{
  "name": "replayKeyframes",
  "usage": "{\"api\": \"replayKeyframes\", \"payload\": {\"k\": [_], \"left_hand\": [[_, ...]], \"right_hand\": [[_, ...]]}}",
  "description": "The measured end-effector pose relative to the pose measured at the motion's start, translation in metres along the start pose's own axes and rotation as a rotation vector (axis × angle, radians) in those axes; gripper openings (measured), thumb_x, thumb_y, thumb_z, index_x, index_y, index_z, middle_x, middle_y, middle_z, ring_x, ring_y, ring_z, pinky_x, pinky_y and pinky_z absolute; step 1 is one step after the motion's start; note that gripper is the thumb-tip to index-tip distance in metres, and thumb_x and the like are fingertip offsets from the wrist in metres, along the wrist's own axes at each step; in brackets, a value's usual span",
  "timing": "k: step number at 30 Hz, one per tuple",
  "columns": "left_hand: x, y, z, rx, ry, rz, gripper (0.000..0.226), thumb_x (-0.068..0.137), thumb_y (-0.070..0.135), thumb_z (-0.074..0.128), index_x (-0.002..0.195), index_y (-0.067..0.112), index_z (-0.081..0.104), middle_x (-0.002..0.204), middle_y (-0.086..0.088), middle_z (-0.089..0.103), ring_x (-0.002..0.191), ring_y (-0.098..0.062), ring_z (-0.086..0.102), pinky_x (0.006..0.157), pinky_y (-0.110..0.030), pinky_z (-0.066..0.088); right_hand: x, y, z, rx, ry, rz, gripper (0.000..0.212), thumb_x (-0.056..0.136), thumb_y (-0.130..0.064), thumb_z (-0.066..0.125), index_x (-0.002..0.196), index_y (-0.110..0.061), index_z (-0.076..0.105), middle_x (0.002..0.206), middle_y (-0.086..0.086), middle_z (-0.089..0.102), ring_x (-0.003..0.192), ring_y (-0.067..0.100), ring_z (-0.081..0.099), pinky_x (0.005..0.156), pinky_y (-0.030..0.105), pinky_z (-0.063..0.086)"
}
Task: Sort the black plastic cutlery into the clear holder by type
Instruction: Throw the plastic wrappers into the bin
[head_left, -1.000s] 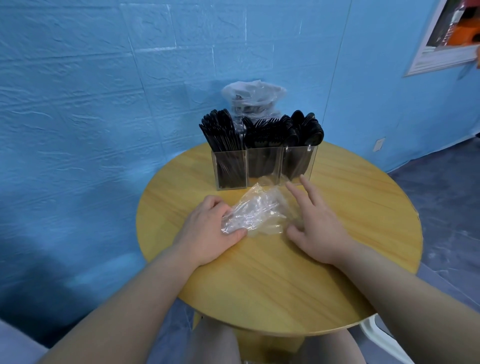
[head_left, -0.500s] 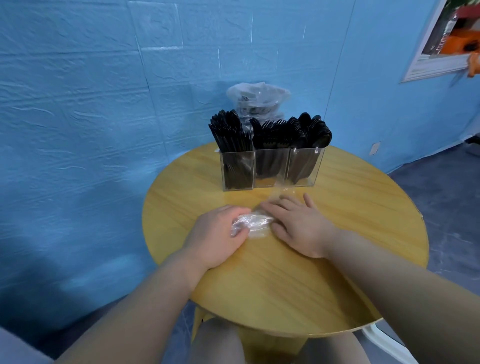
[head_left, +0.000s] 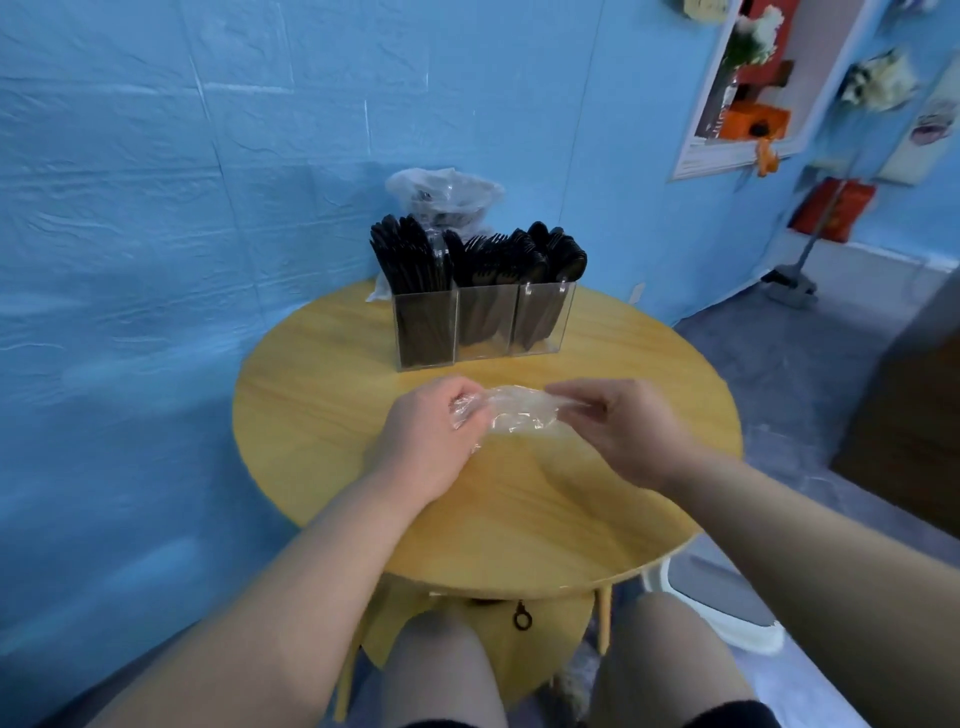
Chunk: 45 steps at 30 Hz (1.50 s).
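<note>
the black cutlery (head_left: 475, 260) stands upright in the clear holder (head_left: 483, 325) at the far side of the round wooden surface (head_left: 322, 415), packed into three compartments: what look like knives on the left, forks in the middle, spoons on the right. no loose pieces lie on the surface, so the sorting itself looks finished or close to it.

both hands are busy with an empty clear wrapper (head_left: 519, 413) held just above the surface, nearer the person than the holder. the left hand (head_left: 431, 436) has its fingers curled round one crumpled end; the right hand (head_left: 623, 431) pinches the other end between thumb and fingertips. the hands are apart, with the film bunched between them.

behind the holder sits another clear plastic bag (head_left: 447, 195), lumpy and seemingly with something dark inside; its contents are too blurred to name.

risks from here are small but real. the film is thin and slippery, so a loose pinch could let it slide out and drift off the edge. the holder is crammed and top-heavy with handles fanning outward; a reach over it toward the bag behind could catch those tops, tip the holder or pull pieces out. if the rear bag does hold more cutlery, the full compartments may not take it cleanly, and forcing pieces in could mix the types.
</note>
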<state>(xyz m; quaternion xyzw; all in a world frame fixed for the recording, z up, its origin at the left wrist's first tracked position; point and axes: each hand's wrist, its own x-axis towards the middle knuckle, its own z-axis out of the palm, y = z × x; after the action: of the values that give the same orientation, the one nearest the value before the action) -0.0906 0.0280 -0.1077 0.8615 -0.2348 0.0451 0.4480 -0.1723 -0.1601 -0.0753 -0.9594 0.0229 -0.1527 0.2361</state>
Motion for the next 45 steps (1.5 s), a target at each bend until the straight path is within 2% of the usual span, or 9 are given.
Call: {"api": "replayKeyframes", "payload": {"k": [4, 8, 13, 16, 19, 23, 28, 40, 45], "left_hand": [[0.002, 0.040, 0.022, -0.042, -0.027, 0.118, 0.037, 0.091, 0.029, 0.060, 0.128, 0.025, 0.055, 0.112, 0.014, 0.058, 0.097, -0.006, 0.056, 0.087, -0.028, 0.048], [-0.004, 0.082, 0.067, -0.044, -0.115, 0.279, 0.043, 0.095, 0.025, 0.055, 0.136, 0.022, 0.047, 0.124, 0.012, 0.052, 0.101, -0.003, 0.052, 0.086, -0.021, 0.042], [-0.028, 0.133, 0.147, -0.084, -0.256, 0.425, 0.041, 0.091, 0.020, 0.057, 0.132, 0.019, 0.051, 0.118, 0.008, 0.052, 0.099, -0.004, 0.051, 0.087, -0.022, 0.041], [-0.043, 0.156, 0.195, -0.107, -0.324, 0.488, 0.041, 0.090, 0.017, 0.059, 0.131, 0.017, 0.053, 0.122, 0.007, 0.051, 0.099, -0.005, 0.052, 0.089, -0.022, 0.042], [-0.053, 0.162, 0.242, -0.092, -0.410, 0.467, 0.041, 0.090, 0.015, 0.059, 0.131, 0.017, 0.052, 0.129, 0.004, 0.048, 0.106, -0.011, 0.054, 0.094, -0.024, 0.041], [-0.053, 0.140, 0.312, 0.022, -0.536, 0.374, 0.044, 0.090, 0.016, 0.056, 0.133, 0.022, 0.050, 0.137, 0.006, 0.045, 0.117, -0.016, 0.051, 0.101, -0.032, 0.040], [-0.036, 0.090, 0.401, 0.239, -0.704, 0.281, 0.045, 0.095, 0.018, 0.049, 0.140, 0.022, 0.044, 0.147, 0.006, 0.039, 0.131, -0.016, 0.040, 0.106, -0.025, 0.028], [-0.004, -0.021, 0.547, 0.442, -0.999, 0.065, 0.054, 0.097, 0.015, 0.044, 0.149, 0.014, 0.029, 0.159, 0.000, 0.019, 0.144, -0.020, 0.022, 0.116, -0.028, 0.016], [-0.007, -0.042, 0.557, 0.430, -1.021, 0.034, 0.058, 0.098, 0.015, 0.044, 0.151, 0.018, 0.023, 0.160, 0.006, 0.010, 0.144, -0.019, 0.022, 0.118, -0.034, 0.019]], "right_hand": [[-0.028, 0.022, -0.041, 0.028, 0.286, 0.143, 0.023, 0.089, -0.009, 0.064, 0.109, -0.016, 0.071, 0.060, -0.020, 0.056, 0.054, -0.009, 0.054, 0.056, 0.002, 0.038], [-0.077, 0.065, -0.083, -0.045, 0.525, 0.269, 0.022, 0.086, -0.006, 0.067, 0.105, -0.013, 0.073, 0.088, -0.003, 0.073, 0.074, 0.000, 0.060, 0.066, -0.002, 0.036], [-0.147, 0.125, -0.114, -0.065, 0.592, 0.430, 0.023, 0.087, -0.006, 0.065, 0.108, -0.012, 0.072, 0.093, 0.007, 0.074, 0.071, 0.005, 0.055, 0.067, 0.007, 0.036], [-0.175, 0.166, -0.121, -0.038, 0.592, 0.513, 0.024, 0.087, -0.006, 0.064, 0.109, -0.013, 0.072, 0.094, 0.007, 0.074, 0.070, 0.006, 0.057, 0.066, 0.007, 0.035], [-0.194, 0.210, -0.113, -0.008, 0.584, 0.598, 0.024, 0.087, -0.008, 0.064, 0.109, -0.015, 0.072, 0.101, 0.004, 0.073, 0.092, 0.017, 0.066, 0.076, 0.012, 0.036], [-0.213, 0.270, -0.085, 0.049, 0.556, 0.704, 0.026, 0.086, -0.005, 0.064, 0.109, -0.015, 0.072, 0.103, 0.004, 0.073, 0.100, 0.020, 0.067, 0.084, 0.019, 0.041], [-0.229, 0.347, -0.042, 0.073, 0.520, 0.835, 0.027, 0.088, -0.005, 0.062, 0.112, -0.014, 0.071, 0.107, 0.005, 0.071, 0.103, 0.022, 0.065, 0.086, 0.016, 0.038], [-0.229, 0.472, 0.061, -0.052, 0.326, 0.794, 0.021, 0.081, 0.003, 0.064, 0.096, -0.008, 0.074, 0.077, 0.016, 0.070, 0.073, 0.036, 0.064, 0.070, 0.037, 0.049], [-0.221, 0.505, 0.104, -0.137, 0.220, 0.743, 0.025, 0.084, -0.001, 0.062, 0.102, -0.013, 0.074, 0.073, 0.015, 0.065, 0.064, 0.034, 0.060, 0.063, 0.025, 0.035]]}}
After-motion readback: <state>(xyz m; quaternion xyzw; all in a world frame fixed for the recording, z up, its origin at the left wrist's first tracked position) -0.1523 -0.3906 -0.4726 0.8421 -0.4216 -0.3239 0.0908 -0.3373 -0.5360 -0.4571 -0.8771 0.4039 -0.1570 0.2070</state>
